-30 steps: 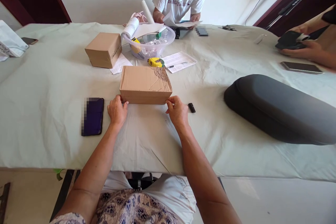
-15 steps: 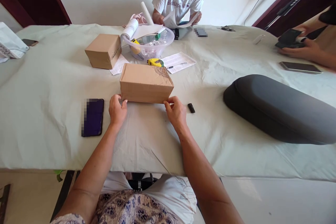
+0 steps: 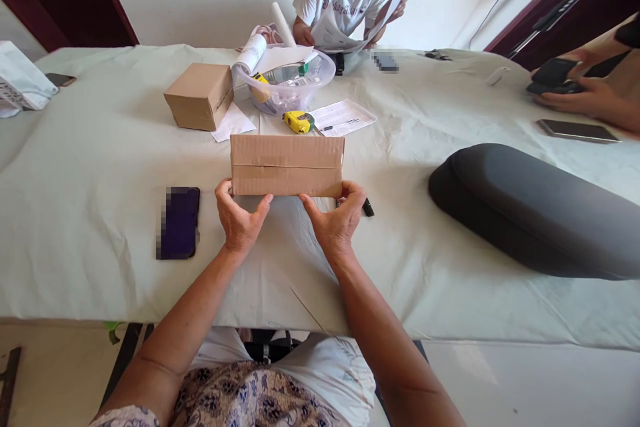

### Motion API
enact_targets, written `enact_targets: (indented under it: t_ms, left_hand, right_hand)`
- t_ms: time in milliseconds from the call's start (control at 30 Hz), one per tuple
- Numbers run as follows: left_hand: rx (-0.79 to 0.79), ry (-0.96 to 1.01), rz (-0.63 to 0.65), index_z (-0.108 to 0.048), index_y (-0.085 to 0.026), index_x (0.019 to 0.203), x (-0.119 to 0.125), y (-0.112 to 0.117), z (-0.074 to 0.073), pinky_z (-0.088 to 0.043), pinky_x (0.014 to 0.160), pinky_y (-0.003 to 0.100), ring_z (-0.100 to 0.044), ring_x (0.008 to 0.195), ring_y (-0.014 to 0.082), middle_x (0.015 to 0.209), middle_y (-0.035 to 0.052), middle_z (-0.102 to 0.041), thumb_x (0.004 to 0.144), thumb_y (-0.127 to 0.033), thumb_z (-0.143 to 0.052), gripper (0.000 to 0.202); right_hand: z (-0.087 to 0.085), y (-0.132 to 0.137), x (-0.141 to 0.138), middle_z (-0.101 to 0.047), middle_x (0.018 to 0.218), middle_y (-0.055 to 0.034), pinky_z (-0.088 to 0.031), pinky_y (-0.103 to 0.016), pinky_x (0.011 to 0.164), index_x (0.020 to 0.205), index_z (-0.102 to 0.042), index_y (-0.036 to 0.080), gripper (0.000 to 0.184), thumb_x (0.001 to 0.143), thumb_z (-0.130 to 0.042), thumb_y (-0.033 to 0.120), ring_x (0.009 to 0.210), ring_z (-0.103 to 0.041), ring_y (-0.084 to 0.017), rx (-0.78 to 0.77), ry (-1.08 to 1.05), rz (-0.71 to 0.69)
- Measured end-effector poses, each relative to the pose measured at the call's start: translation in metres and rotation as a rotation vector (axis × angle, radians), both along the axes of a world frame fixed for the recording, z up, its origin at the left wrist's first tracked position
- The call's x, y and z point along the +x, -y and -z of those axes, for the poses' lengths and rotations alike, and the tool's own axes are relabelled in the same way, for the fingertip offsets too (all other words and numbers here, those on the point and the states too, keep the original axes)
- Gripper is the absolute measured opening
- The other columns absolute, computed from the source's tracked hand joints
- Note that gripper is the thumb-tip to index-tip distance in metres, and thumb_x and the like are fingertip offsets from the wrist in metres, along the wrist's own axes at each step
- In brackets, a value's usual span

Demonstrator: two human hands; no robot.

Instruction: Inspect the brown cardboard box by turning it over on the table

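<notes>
A brown cardboard box (image 3: pixel 287 170) is held in front of me between both hands, one long side with a seam facing me. My left hand (image 3: pixel 239 217) grips its lower left corner, thumb at the bottom edge and fingers around the left end. On the opposite corner, my right hand (image 3: pixel 336 217) grips in the same way. Whether the box's underside touches the table is hidden. Just behind my right fingers lies a small black object (image 3: pixel 369 207), partly covered. A dark purple phone (image 3: pixel 181 223) rests left of my left hand.
Beyond the box are a yellow tape measure (image 3: pixel 299 122), a printed sheet (image 3: pixel 350 117), a second cardboard box (image 3: pixel 197 99) and a filled plastic basin (image 3: pixel 320 80). A long dark grey case (image 3: pixel 530 207) lies at right. One person (image 3: pixel 340 7) holds papers; another person's hands (image 3: pixel 590 90) hold a dark case.
The cardboard box has tilted, so its seamed side now faces me instead of its top. Both hands have shifted their grip on its lower corners. The person opposite has raised the papers.
</notes>
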State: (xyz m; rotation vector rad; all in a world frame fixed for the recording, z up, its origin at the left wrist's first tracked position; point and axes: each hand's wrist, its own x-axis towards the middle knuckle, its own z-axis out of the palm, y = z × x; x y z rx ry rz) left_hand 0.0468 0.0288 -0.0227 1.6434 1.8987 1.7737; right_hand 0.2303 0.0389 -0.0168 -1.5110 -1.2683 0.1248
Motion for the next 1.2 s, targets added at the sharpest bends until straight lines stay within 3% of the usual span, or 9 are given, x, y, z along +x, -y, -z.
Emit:
enact_targets:
  t_ms: [133, 267, 367, 533, 667, 900, 1067, 1200]
  left_hand:
    - [-0.082, 0.009, -0.032, -0.032, -0.019, 0.135, 0.010, 0.005, 0.001, -0.049, 0.102, 0.048, -0.058, 0.121, 0.0323, 0.130, 0.0193, -0.052, 0.070, -0.064, -0.080, 0.093]
    - [-0.092, 0.037, -0.057, -0.028, -0.016, 0.142, 0.015, 0.006, 0.003, -0.048, 0.105, 0.050, -0.053, 0.131, 0.0364, 0.139, 0.0240, -0.048, 0.070, -0.068, -0.079, 0.102]
    - [-0.033, 0.052, -0.046, -0.033, -0.014, 0.141, 0.012, 0.005, 0.002, -0.048, 0.103, 0.047, -0.055, 0.128, 0.0342, 0.136, 0.0235, -0.051, 0.077, -0.069, -0.073, 0.093]
    - [0.087, 0.027, -0.024, -0.048, -0.016, 0.131, 0.004, 0.005, -0.006, -0.051, 0.088, 0.039, -0.061, 0.111, 0.0271, 0.121, 0.0179, -0.061, 0.090, -0.064, -0.060, 0.064]
    - [0.074, 0.009, 0.009, -0.054, -0.017, 0.127, -0.001, 0.005, -0.012, -0.051, 0.088, 0.039, -0.062, 0.108, 0.0261, 0.117, 0.0162, -0.064, 0.094, -0.059, -0.055, 0.054]
    - [0.045, 0.077, 0.004, -0.056, -0.019, 0.124, -0.003, 0.003, -0.014, -0.052, 0.085, 0.034, -0.064, 0.108, 0.0226, 0.118, 0.0150, -0.066, 0.098, -0.050, -0.047, 0.042]
    - [-0.030, 0.115, -0.005, -0.053, -0.021, 0.108, -0.004, 0.000, -0.012, -0.053, 0.085, 0.035, -0.065, 0.099, 0.0208, 0.106, 0.0100, -0.066, 0.095, -0.051, -0.050, 0.033]
    - [-0.129, 0.184, 0.029, -0.051, -0.021, 0.109, -0.006, -0.004, -0.009, -0.053, 0.083, 0.033, -0.064, 0.103, 0.0217, 0.110, 0.0109, -0.066, 0.090, -0.041, -0.056, 0.027]
  right_hand:
    - [0.000, 0.004, -0.008, -0.053, 0.109, -0.0087, -0.050, -0.045, 0.086, 0.115, -0.040, 0.024, 0.082, 0.062, -0.079, 0.073, 0.099, -0.055, -0.027, -0.056, 0.008, 0.018]
    - [0.002, 0.005, -0.012, -0.053, 0.103, -0.0061, -0.051, -0.044, 0.083, 0.111, -0.041, 0.025, 0.080, 0.062, -0.078, 0.075, 0.091, -0.054, -0.024, -0.031, -0.002, 0.017]
    - [0.002, 0.004, -0.009, -0.054, 0.102, -0.0053, -0.051, -0.043, 0.083, 0.109, -0.044, 0.025, 0.068, 0.071, -0.072, 0.073, 0.088, -0.054, -0.022, 0.014, -0.022, -0.019]
    - [-0.005, 0.002, 0.007, -0.057, 0.096, -0.0041, -0.050, -0.041, 0.079, 0.109, -0.053, 0.023, 0.051, 0.085, -0.060, 0.068, 0.075, -0.053, -0.018, 0.116, -0.025, -0.021]
    - [-0.011, 0.003, 0.014, -0.056, 0.088, -0.0032, -0.050, -0.038, 0.077, 0.109, -0.058, 0.022, 0.045, 0.092, -0.050, 0.063, 0.075, -0.053, -0.018, 0.098, -0.017, 0.003]
    - [-0.014, 0.000, 0.012, -0.059, 0.089, -0.0034, -0.049, -0.036, 0.077, 0.108, -0.060, 0.021, 0.043, 0.090, -0.052, 0.059, 0.075, -0.054, -0.017, 0.066, -0.199, -0.055]
    - [-0.012, -0.005, 0.013, -0.058, 0.086, -0.0021, -0.049, -0.034, 0.074, 0.098, -0.054, 0.023, 0.042, 0.089, -0.048, 0.064, 0.075, -0.055, -0.017, -0.031, -0.229, -0.075]
    - [-0.009, -0.007, 0.012, -0.058, 0.088, -0.0011, -0.047, -0.032, 0.068, 0.096, -0.051, 0.024, 0.040, 0.086, -0.053, 0.063, 0.070, -0.052, -0.015, -0.137, -0.234, -0.123]
